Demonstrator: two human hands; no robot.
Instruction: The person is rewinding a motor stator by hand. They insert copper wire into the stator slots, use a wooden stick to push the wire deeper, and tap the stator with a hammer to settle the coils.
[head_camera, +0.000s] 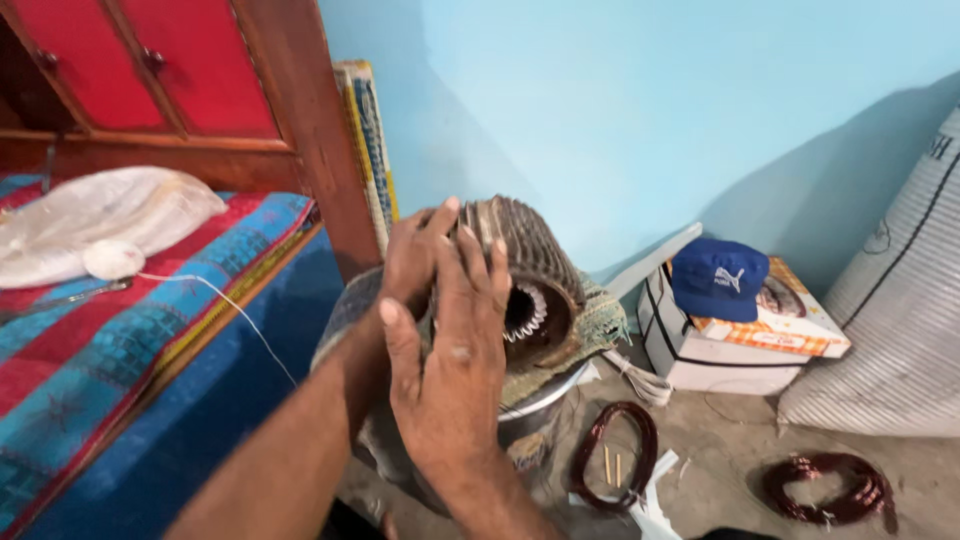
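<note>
A finned cylindrical motor housing (535, 262) lies on its side on a cloth-covered stand, its open end with white slot liners (524, 312) facing right and toward me. My left hand (418, 255) grips the housing's upper left side. My right hand (445, 360) is flat and spread against the near side of the housing, fingers pointing up. Both forearms reach in from the bottom of the view.
A bed with a red and blue blanket (110, 330) stands at the left, a white bag (90, 220) on it. On the floor lie two copper wire coils (612, 455) (830, 490), a white box (740, 340) with a blue cap (718, 278), and a large white sack (900, 330).
</note>
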